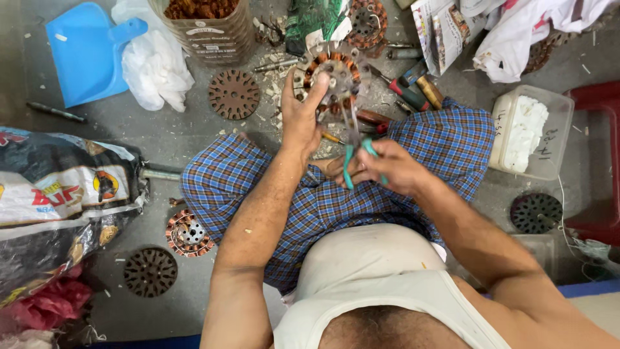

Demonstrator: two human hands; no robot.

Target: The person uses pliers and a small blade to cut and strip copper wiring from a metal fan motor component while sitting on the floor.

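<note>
At the upper middle of the head view, the left hand (302, 116) is closed around the rim of a round motor winding (332, 81), thumb laid across its face, holding it tilted on edge above the lap. Just below it, the right hand (387, 168) is clenched on the green handles of a pair of pliers (352, 139), whose metal nose reaches up to the lower edge of the winding. The winding looks like a steel ring with slots, copper-orange coils wrapped round its teeth and pale strips of insulation tucked between them; some coil ends look loose. Judging from this hold, the nose could slip off the wire and jab the left thumb, which sits close to the working spot; a hard pull could also tear the thin copper or twist the ring out of the one-handed grip. Loose tools, among them a screwdriver (407, 94) with a red handle, lie on the floor right beyond the knees in the upper middle, so a dropped winding would land among them. A bare slotted disc (233, 94) lies to the upper left.
</note>
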